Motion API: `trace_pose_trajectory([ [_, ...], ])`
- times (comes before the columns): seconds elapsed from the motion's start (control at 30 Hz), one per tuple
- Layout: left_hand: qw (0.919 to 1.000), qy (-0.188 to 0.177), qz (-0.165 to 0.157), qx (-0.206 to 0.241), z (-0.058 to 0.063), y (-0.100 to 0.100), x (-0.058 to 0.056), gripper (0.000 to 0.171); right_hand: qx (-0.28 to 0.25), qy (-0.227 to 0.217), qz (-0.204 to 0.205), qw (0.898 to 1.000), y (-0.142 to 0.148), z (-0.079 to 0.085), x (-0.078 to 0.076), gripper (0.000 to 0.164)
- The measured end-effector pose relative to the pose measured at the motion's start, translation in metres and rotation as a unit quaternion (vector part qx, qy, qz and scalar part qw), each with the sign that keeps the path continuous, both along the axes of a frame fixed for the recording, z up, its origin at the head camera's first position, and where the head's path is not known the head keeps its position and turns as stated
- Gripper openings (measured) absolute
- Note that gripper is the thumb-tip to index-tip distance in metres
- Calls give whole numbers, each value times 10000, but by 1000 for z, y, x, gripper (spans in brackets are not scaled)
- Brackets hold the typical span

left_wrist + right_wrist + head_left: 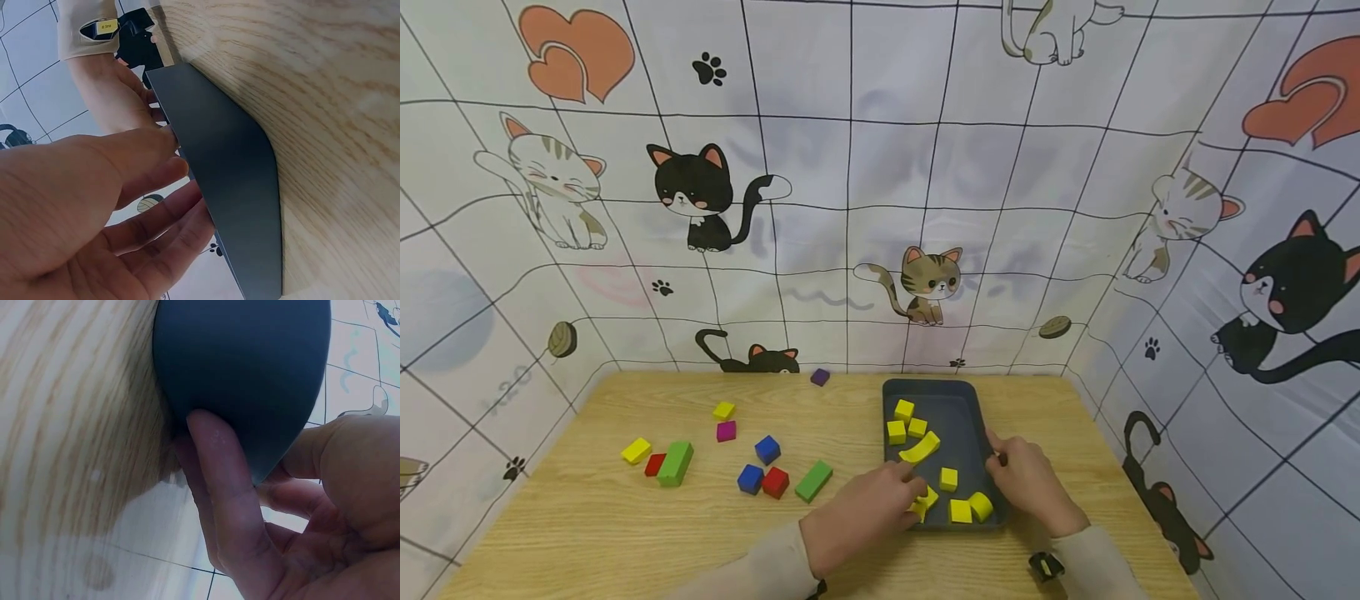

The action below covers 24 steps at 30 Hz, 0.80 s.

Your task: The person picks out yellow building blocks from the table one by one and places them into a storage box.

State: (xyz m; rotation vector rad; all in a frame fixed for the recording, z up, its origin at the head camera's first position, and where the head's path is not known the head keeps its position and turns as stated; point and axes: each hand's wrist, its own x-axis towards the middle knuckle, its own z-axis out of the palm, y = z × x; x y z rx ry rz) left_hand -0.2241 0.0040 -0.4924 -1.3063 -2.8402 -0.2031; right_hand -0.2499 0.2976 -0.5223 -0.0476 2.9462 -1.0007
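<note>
The dark grey tray (958, 417) lies on the table with several yellow blocks inside, among them cubes (948, 479), a curved piece (921, 448) and a rounded piece (980, 506). My left hand (868, 508) reaches over the tray's left side, its bent fingers pinching a yellow block (919, 508) at the near left corner. In the left wrist view the tray wall (219, 156) hides those fingertips. With my right hand (1030, 479) I grip the tray's right edge. Right fingers (219, 450) press the outer wall (244, 362) in the right wrist view.
Left of the tray lie blue cubes (767, 449), a red cube (776, 482) and a green block (814, 481). Farther left are another green block (675, 463), a red block (655, 464), yellow blocks (637, 451) and a magenta cube (726, 431). A purple cube (820, 377) sits at the back edge.
</note>
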Motion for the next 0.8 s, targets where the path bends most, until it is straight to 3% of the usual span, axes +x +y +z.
trace_pose_trajectory([
  [0.17,9998,-99,64,153,0,-3,0,30,-27,14,-7,10000,1,-1,-1,58],
  [0.37,9963,-327,352,712,1,-19,-2,29,-43,-21,-17,10000,0,-1,1,58],
  [0.6,9902,-98,972,997,2,-59,-13,31,-27,-64,-81,9999,-2,1,2,58],
  [0.8,9785,255,1595,1283,2,-104,-21,31,-31,-54,-94,9999,-2,1,2,57],
])
